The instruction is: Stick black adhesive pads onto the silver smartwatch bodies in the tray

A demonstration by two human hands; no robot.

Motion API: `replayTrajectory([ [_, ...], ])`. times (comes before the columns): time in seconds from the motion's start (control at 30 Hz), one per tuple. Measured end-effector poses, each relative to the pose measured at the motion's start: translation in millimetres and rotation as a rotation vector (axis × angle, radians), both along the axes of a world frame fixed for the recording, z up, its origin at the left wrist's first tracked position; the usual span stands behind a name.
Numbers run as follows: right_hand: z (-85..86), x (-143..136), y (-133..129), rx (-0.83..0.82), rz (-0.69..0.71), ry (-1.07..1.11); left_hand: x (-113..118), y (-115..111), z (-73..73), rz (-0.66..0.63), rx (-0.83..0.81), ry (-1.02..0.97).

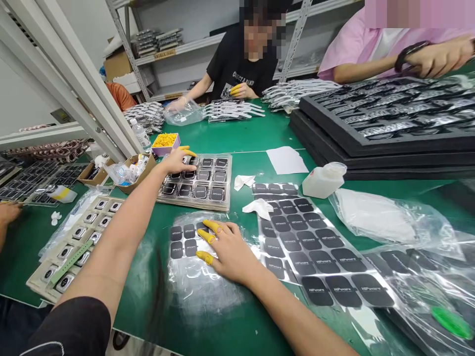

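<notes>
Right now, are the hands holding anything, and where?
Nothing is lifted. The left hand rests fingertips on the near-left corner of the tray of dark square parts. The right hand presses flat on a sticker sheet.

green table (252, 138), yellow fingertips (206, 236) — black stickers (315, 237)

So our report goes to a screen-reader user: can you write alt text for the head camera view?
Over a green table, the person's left hand reaches into a clear tray of small black square parts, while the right hand, its fingers in yellow finger cots, presses on a clear sheet of black stickers. Two other people work across the table.
</notes>
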State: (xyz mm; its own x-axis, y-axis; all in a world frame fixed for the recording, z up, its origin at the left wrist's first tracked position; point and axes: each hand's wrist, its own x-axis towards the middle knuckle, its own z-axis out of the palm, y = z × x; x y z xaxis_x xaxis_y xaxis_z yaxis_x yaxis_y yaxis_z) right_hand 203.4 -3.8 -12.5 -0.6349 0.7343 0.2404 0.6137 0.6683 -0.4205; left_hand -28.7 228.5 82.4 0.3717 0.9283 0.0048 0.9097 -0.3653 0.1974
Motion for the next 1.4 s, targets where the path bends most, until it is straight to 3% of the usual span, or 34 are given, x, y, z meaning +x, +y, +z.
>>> replayTrajectory([
  [0.1,0.2,1,0,-0.008,-0.005,0.002,-12,42,5.4,0.027,-0.08,0.171],
  [0.23,1.0,-1,1,-0.008,-0.011,0.007,-25,61,10.7,0.041,-0.103,0.283],
  [0.43,3.0,0,2,-0.022,-0.017,-0.004,-7,57,8.1,0.104,-0.127,0.366],
  [0.6,3.9,0,1,-0.026,-0.013,-0.002,11,37,14.2,0.188,-0.127,0.264],
  [0.7,1.1,0,2,-0.038,-0.004,0.026,11,15,22.1,0.221,-0.076,0.123],
  [0.8,-2.3,2,4,-0.027,-0.004,0.174,15,-26,20.5,0.258,0.047,-0.072],
  [0.87,-1.4,5,6,0.041,-0.077,0.378,24,-66,9.0,0.275,0.123,-0.208],
  [0.97,5.8,10,7,0.166,-0.26,0.648,41,-136,-20.9,0.225,0.113,-0.464],
  [1.03,10.8,13,7,0.175,-0.31,0.739,51,-179,-40.8,0.083,-0.138,-1.002],
  [1.1,12.1,15,8,0.119,-0.256,0.767,56,-209,-54.2,0.059,-0.382,-1.233],
  [1.17,8.8,17,10,0.064,-0.126,0.721,55,-224,-60.6,0.061,-0.611,-1.273],
  [1.27,-0.2,20,13,0.071,-0.006,0.604,49,-226,-64.4,0.058,-0.863,-1.258],
  [1.4,-2.5,21,13,0.087,0.031,0.56,42,-221,-68.8,0.048,-0.98,-1.298],
])
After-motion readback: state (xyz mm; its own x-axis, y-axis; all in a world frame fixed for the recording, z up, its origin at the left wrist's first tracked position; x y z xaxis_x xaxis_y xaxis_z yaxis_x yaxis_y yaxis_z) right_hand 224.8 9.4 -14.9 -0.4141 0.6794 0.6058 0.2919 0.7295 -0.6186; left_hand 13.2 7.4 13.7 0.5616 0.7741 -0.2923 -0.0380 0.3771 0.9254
